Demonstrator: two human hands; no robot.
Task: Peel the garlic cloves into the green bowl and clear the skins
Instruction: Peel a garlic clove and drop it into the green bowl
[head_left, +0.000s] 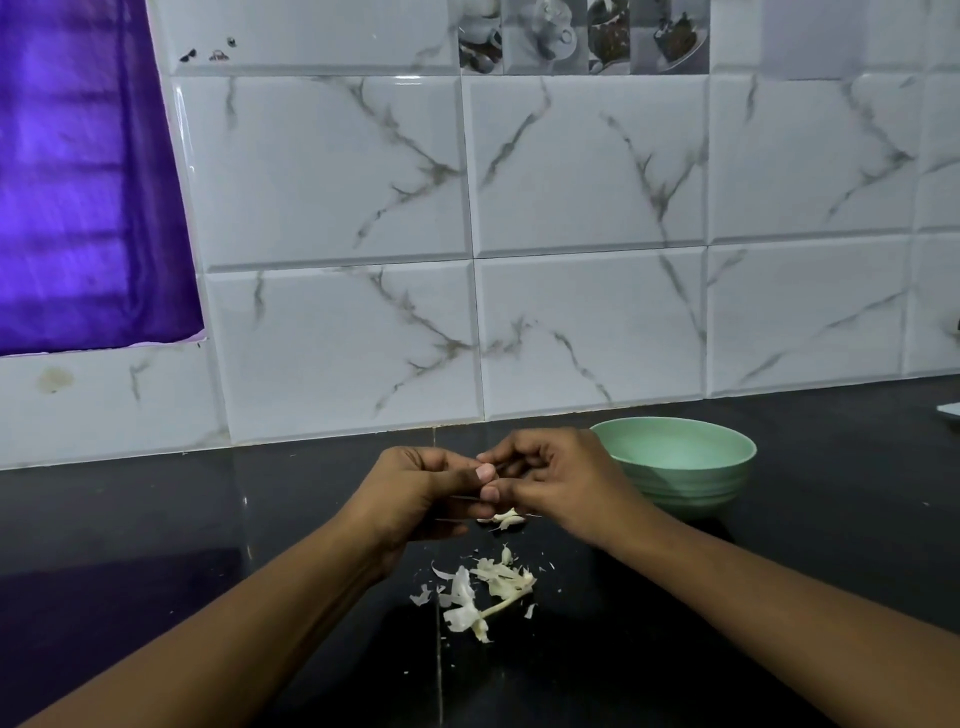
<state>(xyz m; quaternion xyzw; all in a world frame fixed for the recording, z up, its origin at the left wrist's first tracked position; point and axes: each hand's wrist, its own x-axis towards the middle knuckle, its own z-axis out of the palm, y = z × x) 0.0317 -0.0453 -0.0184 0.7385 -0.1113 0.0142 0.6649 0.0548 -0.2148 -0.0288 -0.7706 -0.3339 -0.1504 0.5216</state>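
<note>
Head view, seen from my remote station: two bare hands meet just left of the green bowl (675, 457). I see the left hand (415, 488) with its fingers curled inward and its thumb pressed forward. The right hand (561, 483) is curled the same way, and the fingertips of the two hands touch. Together they pinch a garlic clove, but the fingers cover it almost wholly, so I cannot describe its state. From my angle the right hand overlaps the bowl's left rim; I cannot tell whether they touch.

Directly under the meeting fingertips, left of the bowl, a small white scrap (506, 518) shows. I cannot tell if it hangs from the fingers or lies on the surface. Nearer to me than the bowl and to its left, a loose pile of garlic skins (485, 584) lies on the black countertop (831, 493), with a thin pale stalk and small flakes scattered round it. The bowl stands upright on the countertop, its pale green inside facing me.

Behind the bowl rises a wall of white marble-patterned tiles (587, 166). High above the bowl, a row of picture tiles (582, 36) shows cups and dishes. Far to the bowl's left hangs a purple curtain (78, 182). At the frame edge, right of the bowl, a pale object's corner (949, 410) lies on the countertop.
</note>
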